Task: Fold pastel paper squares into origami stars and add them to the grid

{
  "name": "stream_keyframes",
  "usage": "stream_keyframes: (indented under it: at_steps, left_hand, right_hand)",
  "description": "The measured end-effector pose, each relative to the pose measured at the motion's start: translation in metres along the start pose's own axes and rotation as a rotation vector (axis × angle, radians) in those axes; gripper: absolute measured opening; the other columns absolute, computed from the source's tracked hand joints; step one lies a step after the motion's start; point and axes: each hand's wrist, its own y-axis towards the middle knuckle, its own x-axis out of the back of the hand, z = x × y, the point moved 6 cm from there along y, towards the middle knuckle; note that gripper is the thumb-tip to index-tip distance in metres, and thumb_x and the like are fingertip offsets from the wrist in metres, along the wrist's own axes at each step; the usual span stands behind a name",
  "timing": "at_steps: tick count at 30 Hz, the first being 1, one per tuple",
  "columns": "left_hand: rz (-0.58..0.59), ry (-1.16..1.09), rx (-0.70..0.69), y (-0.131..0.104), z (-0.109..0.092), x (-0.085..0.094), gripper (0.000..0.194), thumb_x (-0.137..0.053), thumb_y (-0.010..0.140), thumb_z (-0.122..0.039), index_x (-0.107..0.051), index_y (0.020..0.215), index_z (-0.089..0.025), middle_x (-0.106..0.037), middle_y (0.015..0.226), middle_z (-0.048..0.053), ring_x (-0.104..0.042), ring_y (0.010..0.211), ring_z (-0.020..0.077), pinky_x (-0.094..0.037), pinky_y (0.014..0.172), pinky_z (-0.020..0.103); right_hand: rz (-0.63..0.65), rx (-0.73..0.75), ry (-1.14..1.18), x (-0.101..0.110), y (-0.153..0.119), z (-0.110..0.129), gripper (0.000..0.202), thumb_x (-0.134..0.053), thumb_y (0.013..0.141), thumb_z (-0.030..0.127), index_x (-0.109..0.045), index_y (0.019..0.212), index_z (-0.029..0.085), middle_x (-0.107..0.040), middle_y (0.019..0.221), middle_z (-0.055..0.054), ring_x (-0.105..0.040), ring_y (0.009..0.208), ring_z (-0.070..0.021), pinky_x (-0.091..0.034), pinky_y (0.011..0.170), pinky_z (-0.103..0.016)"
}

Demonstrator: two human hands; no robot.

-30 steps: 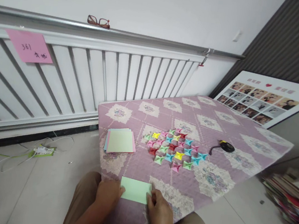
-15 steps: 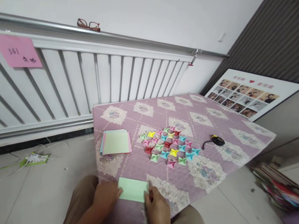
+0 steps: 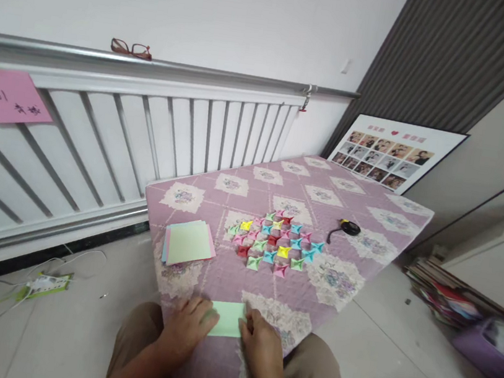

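Note:
A light green folded sheet of paper (image 3: 227, 319) lies on the table's near end, its long side running left to right. My left hand (image 3: 188, 327) covers the left end of the paper, fingers bent over it and thumb on top. Thumb and fingers of my right hand (image 3: 262, 344) pinch the right edge. Beyond my hands sit several small folded paper pieces (image 3: 272, 240) in red, pink, yellow, green and blue, grouped in rows. To the left is a stack of coloured square paper (image 3: 188, 243), pale yellow-green on top.
A black tape measure (image 3: 349, 228) rests on the right of the flowered tablecloth (image 3: 221, 372). A photo board (image 3: 393, 152) leans at the far end. Along the wall runs a white radiator (image 3: 170, 134), with glasses (image 3: 131, 49) on the pipe above. A power strip (image 3: 47, 285) lies on the floor.
My left hand has shifted from the paper's left edge onto its top, covering more of that end. My right hand still pinches the right edge. The whole view has turned slightly right.

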Motion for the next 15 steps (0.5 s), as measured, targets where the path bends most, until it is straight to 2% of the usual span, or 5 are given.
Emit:
stream_keyframes:
  at_steps: [2,5,11,13,15]
  left_hand:
    - [-0.056,0.006,-0.222,0.0,-0.008,0.0,0.026,-0.044,0.096,-0.033,-0.051,0.121,-0.035,-0.054,0.124,0.001,-0.045,0.108,0.0208,-0.031,0.089,0.037]
    - [-0.077,0.039,-0.369,0.002,-0.012,0.0,0.027,-0.042,0.097,-0.035,-0.051,0.122,-0.035,-0.055,0.119,0.002,-0.046,0.1,0.0195,-0.03,0.085,0.035]
    - [-0.08,0.07,-0.395,0.005,-0.015,0.0,0.027,-0.043,0.097,-0.036,-0.05,0.123,-0.036,-0.056,0.113,0.001,-0.046,0.096,0.0201,-0.029,0.084,0.037]
    - [-0.084,0.068,-0.391,0.005,-0.015,-0.002,0.025,-0.044,0.096,-0.036,-0.054,0.119,-0.035,-0.056,0.114,0.001,-0.046,0.097,0.0204,-0.029,0.085,0.038]
    - [-0.083,0.063,-0.388,0.005,-0.016,-0.005,0.021,-0.045,0.096,-0.037,-0.059,0.11,-0.032,-0.056,0.113,0.001,-0.045,0.098,0.0202,-0.029,0.086,0.038]
  right_hand:
    - [-0.016,0.013,0.006,0.0,0.0,0.0,0.008,-0.051,0.082,0.022,-0.059,0.082,0.02,-0.064,0.064,0.0,-0.059,0.057,-0.0152,-0.036,0.056,-0.024]
    - [-0.044,0.043,0.021,0.001,0.0,-0.002,0.009,-0.05,0.082,0.02,-0.058,0.081,0.02,-0.064,0.066,-0.001,-0.059,0.059,-0.0157,-0.038,0.056,-0.025]
    - [-0.149,0.145,0.036,0.012,-0.012,0.007,0.018,-0.044,0.085,0.015,-0.06,0.089,0.02,-0.066,0.087,-0.006,-0.061,0.084,-0.0198,-0.044,0.077,-0.032]
    - [-0.22,0.291,0.016,0.012,-0.026,0.025,0.024,-0.044,0.086,0.015,-0.06,0.102,0.023,-0.066,0.098,-0.006,-0.06,0.094,-0.0208,-0.04,0.087,-0.039]
    - [-0.199,0.429,0.01,0.001,-0.04,0.043,0.028,-0.047,0.086,0.015,-0.057,0.109,0.027,-0.066,0.102,-0.002,-0.059,0.098,-0.0188,-0.035,0.096,-0.04]
